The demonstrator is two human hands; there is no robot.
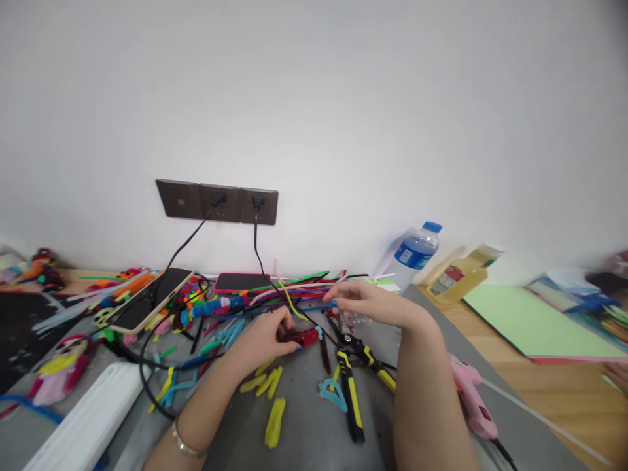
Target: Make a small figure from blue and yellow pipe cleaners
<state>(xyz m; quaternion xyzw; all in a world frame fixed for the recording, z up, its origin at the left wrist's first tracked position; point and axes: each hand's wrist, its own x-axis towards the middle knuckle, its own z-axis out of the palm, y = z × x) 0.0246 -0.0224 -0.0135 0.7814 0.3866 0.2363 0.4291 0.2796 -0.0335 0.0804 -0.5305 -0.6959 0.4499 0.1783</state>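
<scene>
My left hand (267, 338) is closed around a dark red piece (308, 337), perhaps made of pipe cleaner, with a small light-blue tip at its right end. My right hand (366, 302) is stretched out over the pipe cleaners (299, 286), its fingers slightly apart near a blue one. I see nothing held in it. Below that hand lie pliers (349, 386) with black and yellow handles. A bent light-blue pipe cleaner (333, 395) rests left of them. Folded yellow pipe-cleaner pieces (275, 423) lie below my left hand.
At left are a white power strip (91, 418), a phone (150, 301) and a pipe-cleaner doll (59, 373). Black cords run from the wall sockets (218, 203). On the right stand a water bottle (417, 247) and a yellow-liquid bottle (464, 275), with a pink glue gun (473, 399) nearer.
</scene>
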